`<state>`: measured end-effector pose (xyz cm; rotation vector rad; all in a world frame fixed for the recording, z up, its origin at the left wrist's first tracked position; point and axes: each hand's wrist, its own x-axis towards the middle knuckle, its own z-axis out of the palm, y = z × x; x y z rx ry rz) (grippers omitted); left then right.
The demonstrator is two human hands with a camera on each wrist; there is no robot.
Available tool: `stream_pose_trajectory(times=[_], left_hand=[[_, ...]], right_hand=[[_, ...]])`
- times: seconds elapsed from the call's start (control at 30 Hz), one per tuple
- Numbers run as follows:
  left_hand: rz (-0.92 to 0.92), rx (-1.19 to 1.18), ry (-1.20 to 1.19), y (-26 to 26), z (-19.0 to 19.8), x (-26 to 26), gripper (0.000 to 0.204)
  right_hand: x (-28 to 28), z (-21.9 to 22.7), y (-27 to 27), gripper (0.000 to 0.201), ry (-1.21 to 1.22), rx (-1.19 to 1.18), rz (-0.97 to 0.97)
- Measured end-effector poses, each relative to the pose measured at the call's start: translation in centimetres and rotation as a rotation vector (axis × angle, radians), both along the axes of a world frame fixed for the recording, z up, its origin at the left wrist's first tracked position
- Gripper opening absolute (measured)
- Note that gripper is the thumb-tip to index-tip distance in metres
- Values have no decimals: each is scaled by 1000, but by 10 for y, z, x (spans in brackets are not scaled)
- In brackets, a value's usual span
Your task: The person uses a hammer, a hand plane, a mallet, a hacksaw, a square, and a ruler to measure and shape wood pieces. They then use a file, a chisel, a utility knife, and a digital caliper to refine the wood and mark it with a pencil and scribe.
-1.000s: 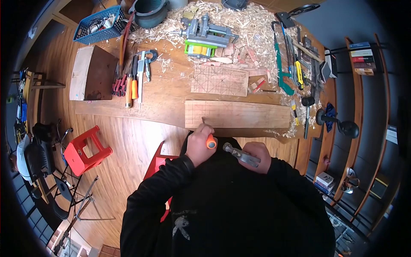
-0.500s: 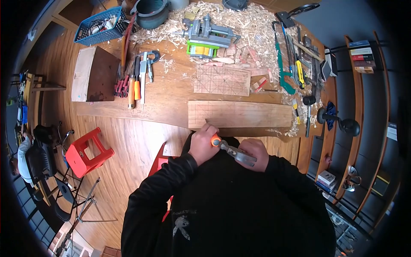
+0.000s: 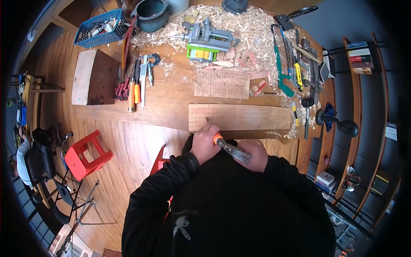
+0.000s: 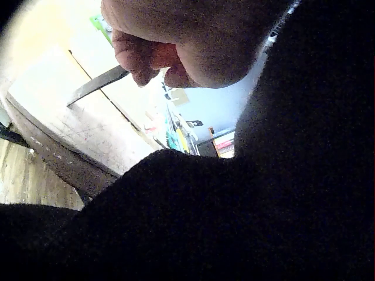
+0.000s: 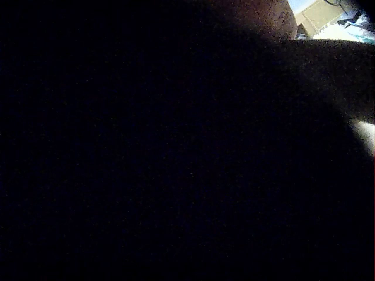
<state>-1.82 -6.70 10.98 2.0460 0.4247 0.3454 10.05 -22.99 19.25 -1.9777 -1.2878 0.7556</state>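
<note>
My left hand (image 3: 204,143) grips a chisel (image 3: 217,137) by its orange handle, at the near left edge of a long wooden board (image 3: 248,117) marked with pencil lines. In the left wrist view the flat steel blade (image 4: 96,86) slants from the fingers down to the board's surface. My right hand (image 3: 257,155) holds a hammer (image 3: 237,153) in front of the body, its metal head pointing left with the face right at the end of the chisel handle. The hammer's handle is hidden by the hand. A dark sleeve fills most of the right wrist view.
A second marked board (image 3: 222,83) lies behind, then a vise (image 3: 209,36) among wood shavings. Saws, a yellow cutter (image 3: 298,76) and a mallet (image 3: 307,103) lie right. Chisels, calipers (image 3: 144,77) and a wooden box (image 3: 96,77) are left. A red stool (image 3: 87,156) stands on the floor.
The hammer head has moved left and up to the chisel's handle end. The orange handle end has swung slightly right and up, while the left hand stays by the board's edge.
</note>
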Motion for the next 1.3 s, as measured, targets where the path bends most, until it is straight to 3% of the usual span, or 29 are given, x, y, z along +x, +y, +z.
stream_pose_trajectory(times=[0.73, 1.07, 1.3], left_hand=[[1, 32, 17, 10, -4, 27, 23], [-201, 78, 89, -10, -1, 39, 22], [-253, 136, 122, -23, -3, 49, 17]], right_hand=[[23, 4, 2, 22, -10, -51, -65], [37, 7, -23, 22, 174, -105, -276], [45, 1, -37, 19, 196, -129, -262]])
